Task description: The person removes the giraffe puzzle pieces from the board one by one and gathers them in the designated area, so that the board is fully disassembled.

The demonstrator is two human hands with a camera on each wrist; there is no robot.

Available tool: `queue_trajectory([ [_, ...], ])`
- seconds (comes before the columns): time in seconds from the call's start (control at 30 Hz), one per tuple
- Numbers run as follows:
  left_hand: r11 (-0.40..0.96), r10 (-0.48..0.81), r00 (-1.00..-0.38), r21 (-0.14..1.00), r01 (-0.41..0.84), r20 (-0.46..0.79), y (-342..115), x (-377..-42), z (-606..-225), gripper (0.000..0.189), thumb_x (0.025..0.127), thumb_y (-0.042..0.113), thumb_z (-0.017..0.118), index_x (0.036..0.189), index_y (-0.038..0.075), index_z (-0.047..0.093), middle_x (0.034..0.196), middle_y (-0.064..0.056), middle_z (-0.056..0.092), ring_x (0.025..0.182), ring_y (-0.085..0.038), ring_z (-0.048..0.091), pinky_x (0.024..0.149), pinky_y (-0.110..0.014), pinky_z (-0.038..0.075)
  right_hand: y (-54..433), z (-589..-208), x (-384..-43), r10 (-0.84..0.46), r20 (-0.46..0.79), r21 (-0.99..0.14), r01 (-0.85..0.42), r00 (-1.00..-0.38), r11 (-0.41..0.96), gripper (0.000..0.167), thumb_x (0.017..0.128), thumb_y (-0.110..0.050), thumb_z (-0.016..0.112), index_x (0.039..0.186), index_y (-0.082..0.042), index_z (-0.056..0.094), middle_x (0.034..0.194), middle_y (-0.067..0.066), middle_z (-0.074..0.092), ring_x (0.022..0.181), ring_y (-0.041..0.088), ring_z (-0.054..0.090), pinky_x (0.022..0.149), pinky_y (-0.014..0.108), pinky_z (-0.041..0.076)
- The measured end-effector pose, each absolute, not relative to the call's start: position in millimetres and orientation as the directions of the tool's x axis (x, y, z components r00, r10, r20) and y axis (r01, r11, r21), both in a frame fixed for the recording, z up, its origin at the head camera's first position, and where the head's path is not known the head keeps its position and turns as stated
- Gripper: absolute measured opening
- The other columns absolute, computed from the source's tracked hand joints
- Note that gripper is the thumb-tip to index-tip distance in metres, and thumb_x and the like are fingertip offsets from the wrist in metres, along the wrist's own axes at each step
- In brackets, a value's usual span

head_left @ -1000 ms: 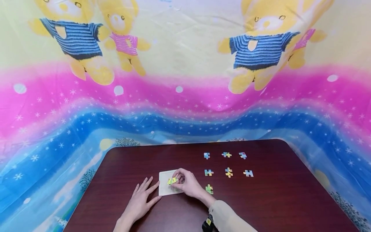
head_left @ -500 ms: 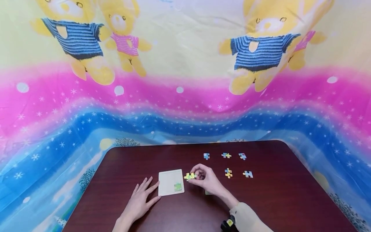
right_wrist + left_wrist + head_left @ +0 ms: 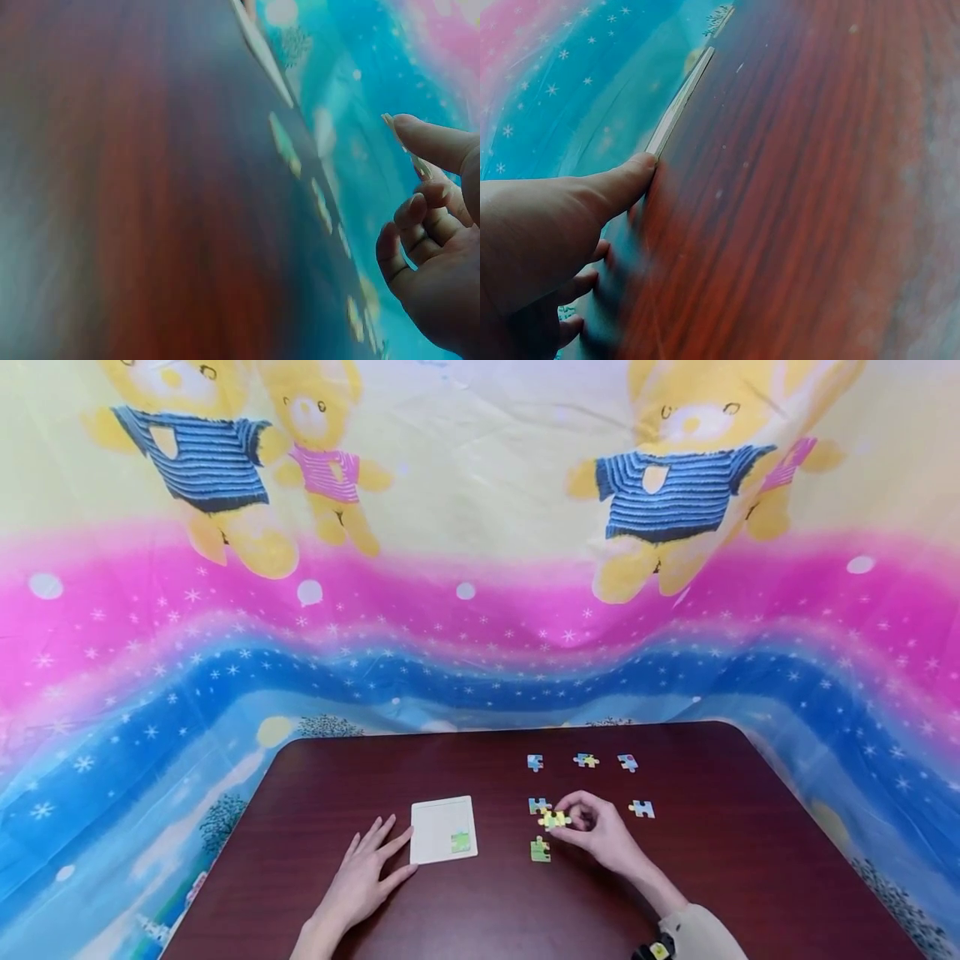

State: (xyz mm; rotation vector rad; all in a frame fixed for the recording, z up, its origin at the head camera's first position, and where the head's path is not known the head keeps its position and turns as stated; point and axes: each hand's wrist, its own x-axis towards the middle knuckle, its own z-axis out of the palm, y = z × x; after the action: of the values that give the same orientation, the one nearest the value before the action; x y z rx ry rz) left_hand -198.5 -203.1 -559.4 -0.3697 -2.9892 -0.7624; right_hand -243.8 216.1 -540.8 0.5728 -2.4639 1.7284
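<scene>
Thumb and fingers of my right hand [image 3: 603, 835] pinch a yellow-green jigsaw piece [image 3: 553, 820], raised above the table in the right wrist view. From the head view it overlaps a blue-green piece [image 3: 537, 806], and a green piece [image 3: 540, 850] lies just in front. My left hand [image 3: 366, 872] rests on the table with fingers spread, its fingertips at the left edge of a pale square puzzle board [image 3: 435, 814]. In the left wrist view the thumb [image 3: 626, 184] meets the board's edge. One green piece [image 3: 460, 842] sits in the board's near right corner.
Three pieces form a far row: a blue one [image 3: 535, 763], a blue-yellow one [image 3: 587, 761] and another blue one [image 3: 627, 763]. A light-blue piece [image 3: 641, 809] lies right of my right hand. The dark red table [image 3: 337, 777] is backed by a printed curtain [image 3: 480, 635].
My right hand has moved right from over the board, carrying the yellow-green jigsaw piece to the loose pieces. The green piece in the board's corner came into view. My left hand stays put.
</scene>
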Motion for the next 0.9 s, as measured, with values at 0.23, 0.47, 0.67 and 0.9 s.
queue_trajectory([
  [0.23, 0.852, 0.218, -0.971, 0.467, 0.238, 0.098, -202.5, -198.9, -561.7, 0.063, 0.101, 0.049, 0.076, 0.155, 0.020, 0.065, 0.173, -0.017, 0.048, 0.166, -0.044, 0.036, 0.132, -0.074, 0.026, 243.5, -548.3, -228.9, -0.188, 0.208, -0.886, -0.267, -0.960, 0.379, 0.026, 0.089, -0.009, 0.092, 0.107, -0.006, 0.073, 0.073, 0.005, 0.045, 0.068, 0.002, 0.043, 0.064, 0.024, 0.038],
  [0.47, 0.852, 0.213, -0.971, 0.466, 0.240, 0.110, -202.7, -197.2, -561.6, 0.062, 0.101, 0.048, 0.076, 0.155, 0.019, 0.066, 0.172, -0.017, 0.049, 0.166, -0.044, 0.037, 0.132, -0.074, 0.025, 258.5, -556.8, -219.1, -0.156, 0.217, -0.853, -0.265, -0.964, 0.450, 0.027, 0.085, -0.008, 0.094, 0.103, -0.008, 0.073, 0.072, 0.001, 0.049, 0.067, 0.000, 0.044, 0.063, 0.021, 0.038],
  [0.67, 0.854, 0.212, -0.971, 0.462, 0.240, 0.112, -203.0, -197.9, -560.7, 0.062, 0.101, 0.048, 0.077, 0.155, 0.020, 0.066, 0.172, -0.017, 0.049, 0.165, -0.044, 0.037, 0.132, -0.074, 0.026, 265.0, -565.9, -217.7, -0.168, 0.272, -0.826, -0.319, -0.948, 0.465, 0.028, 0.084, -0.007, 0.095, 0.101, -0.010, 0.073, 0.070, 0.006, 0.048, 0.064, -0.001, 0.042, 0.060, 0.021, 0.036],
  [0.9, 0.854, 0.212, -0.971, 0.462, 0.237, 0.106, -202.6, -198.0, -560.5, 0.061, 0.101, 0.047, 0.077, 0.154, 0.019, 0.067, 0.171, -0.018, 0.049, 0.165, -0.045, 0.038, 0.131, -0.074, 0.026, 268.5, -572.9, -216.0, -0.165, 0.328, -0.776, -0.365, -0.930, 0.515, 0.031, 0.080, -0.006, 0.097, 0.097, -0.013, 0.072, 0.068, 0.002, 0.045, 0.062, 0.006, 0.042, 0.063, 0.020, 0.035],
])
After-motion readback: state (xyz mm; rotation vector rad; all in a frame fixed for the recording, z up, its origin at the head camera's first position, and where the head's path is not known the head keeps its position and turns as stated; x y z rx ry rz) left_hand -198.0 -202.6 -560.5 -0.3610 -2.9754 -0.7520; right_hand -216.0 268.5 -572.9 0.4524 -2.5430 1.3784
